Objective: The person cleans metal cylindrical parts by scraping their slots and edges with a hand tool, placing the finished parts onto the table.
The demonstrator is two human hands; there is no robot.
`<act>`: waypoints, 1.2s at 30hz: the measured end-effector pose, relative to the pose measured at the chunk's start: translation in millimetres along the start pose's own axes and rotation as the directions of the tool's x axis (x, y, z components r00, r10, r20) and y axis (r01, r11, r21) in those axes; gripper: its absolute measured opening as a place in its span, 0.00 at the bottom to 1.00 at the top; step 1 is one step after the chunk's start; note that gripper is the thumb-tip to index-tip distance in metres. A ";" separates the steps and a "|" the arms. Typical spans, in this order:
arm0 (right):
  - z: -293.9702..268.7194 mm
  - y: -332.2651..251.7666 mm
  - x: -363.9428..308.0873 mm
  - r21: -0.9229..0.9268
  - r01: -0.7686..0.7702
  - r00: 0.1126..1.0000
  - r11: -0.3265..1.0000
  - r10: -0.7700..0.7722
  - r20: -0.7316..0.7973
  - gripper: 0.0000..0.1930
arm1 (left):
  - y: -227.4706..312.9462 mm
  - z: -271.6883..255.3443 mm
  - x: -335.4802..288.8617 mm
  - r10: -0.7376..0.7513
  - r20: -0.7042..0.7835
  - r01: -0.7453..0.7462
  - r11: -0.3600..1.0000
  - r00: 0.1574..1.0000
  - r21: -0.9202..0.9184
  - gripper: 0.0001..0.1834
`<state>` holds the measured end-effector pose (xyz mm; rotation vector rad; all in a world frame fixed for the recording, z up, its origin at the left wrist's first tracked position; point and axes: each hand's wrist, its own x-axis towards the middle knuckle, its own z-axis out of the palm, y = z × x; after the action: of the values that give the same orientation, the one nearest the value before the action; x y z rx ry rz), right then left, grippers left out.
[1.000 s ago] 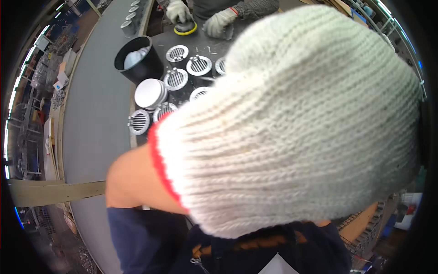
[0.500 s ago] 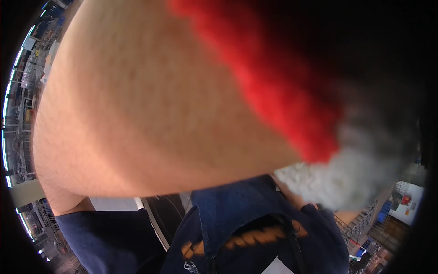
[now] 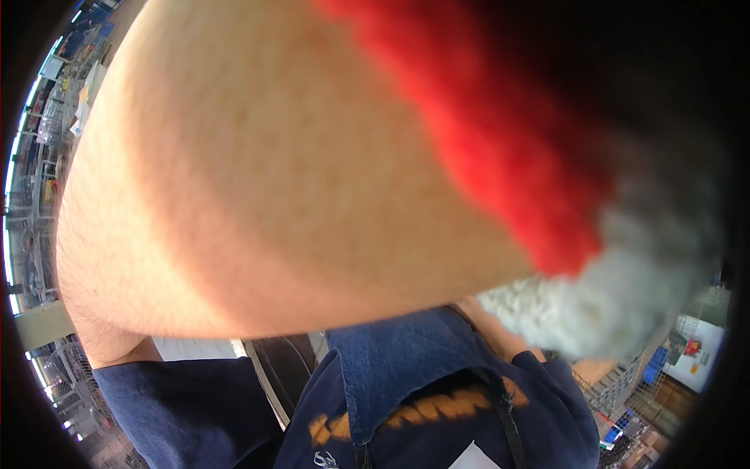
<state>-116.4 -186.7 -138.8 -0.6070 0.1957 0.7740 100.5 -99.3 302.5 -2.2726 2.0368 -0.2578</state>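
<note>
My left forearm [image 3: 297,195] is raised across most of the view, very close and blurred. On my left hand [image 3: 594,305] is a whitish-grey knit glove with a red cuff [image 3: 500,148]. Its fingers run into the dark, blurred right side, so neither their pose nor anything in them can be made out. Part of my right forearm [image 3: 496,332] shows beneath the glove, coming out of a dark blue sleeve. My right hand is hidden.
A dark blue apron or shirt [image 3: 406,367] with an orange patch covers my front. Wire racks with goods [image 3: 47,164] line the left rim. Wire baskets [image 3: 613,391] and a white panel [image 3: 698,352] stand at the right.
My left forearm and its gloved hand have shifted slightly to the right. The picture is brighter. My right forearm shows a little more.
</note>
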 end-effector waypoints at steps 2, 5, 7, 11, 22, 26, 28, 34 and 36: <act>8.0 -4.8 -1.0 -0.330 0.109 0.992 0.938 -0.122 -0.021 0.32 | -1.4 -0.5 -1.1 -0.002 -0.007 0.002 1.000 1.000 0.002 0.17; 23.6 -16.2 -1.9 -0.140 0.096 0.995 0.986 -0.095 0.010 0.34 | -1.9 -0.5 -2.1 0.001 -0.010 -0.001 1.000 1.000 0.007 0.17; 36.9 -26.4 -4.8 0.019 0.064 0.996 0.998 -0.065 0.066 0.34 | -2.6 -1.4 -1.9 0.000 -0.015 0.000 1.000 1.000 0.007 0.17; 64.4 -50.1 -15.1 -0.359 0.033 0.993 0.933 0.009 0.115 0.34 | -4.1 -1.4 -2.8 0.000 -0.036 0.000 1.000 0.999 0.016 0.17; 71.7 -44.0 -18.5 -0.879 0.340 0.940 0.333 -0.145 0.309 0.26 | -0.8 -23.5 -25.1 -0.040 -0.199 0.057 0.995 0.979 0.078 0.18; 64.2 -41.9 -22.4 -0.902 0.395 0.908 0.172 -0.221 0.356 0.26 | -5.7 -28.8 -35.6 -0.080 -0.354 0.111 0.992 0.932 0.068 0.18; 68.5 -46.8 -25.2 -0.901 0.411 0.901 0.135 -0.211 0.379 0.25 | -8.5 -26.6 -35.8 -0.094 -0.415 0.128 0.990 0.905 0.055 0.18; 111.6 -74.1 -15.4 -0.808 0.413 0.883 0.421 -0.403 0.241 0.25 | -17.8 -6.4 -53.6 -0.325 -0.539 0.120 0.918 0.777 -0.379 0.20; 118.8 -87.5 -6.5 -0.634 0.553 0.750 0.541 -0.654 0.097 0.23 | -9.3 11.4 -56.4 -0.502 -0.466 0.158 0.786 0.728 -0.598 0.22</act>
<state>-65.4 -170.3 -1.1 -1.3053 -0.1617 0.0665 105.9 -42.9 288.8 -3.2904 2.0980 -0.5961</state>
